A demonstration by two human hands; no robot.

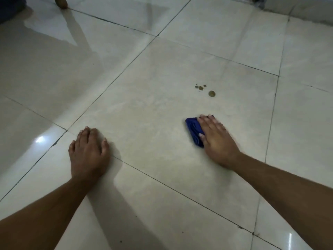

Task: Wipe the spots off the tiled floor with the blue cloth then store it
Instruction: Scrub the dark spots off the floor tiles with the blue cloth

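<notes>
– Why is the left hand (89, 148) flat on the floor (144, 73)?

– I think it carries the person's weight. Its fingers are straight and it holds nothing.

– And the right hand (215, 138)?

– It presses down on the folded blue cloth (193, 129) with straight fingers, palm on top, probably so the cloth can slide.

– Where are the spots (204, 89)?

– On the same tile, beyond the cloth and apart from it. They are not wiped yet, so storing comes later.
</notes>
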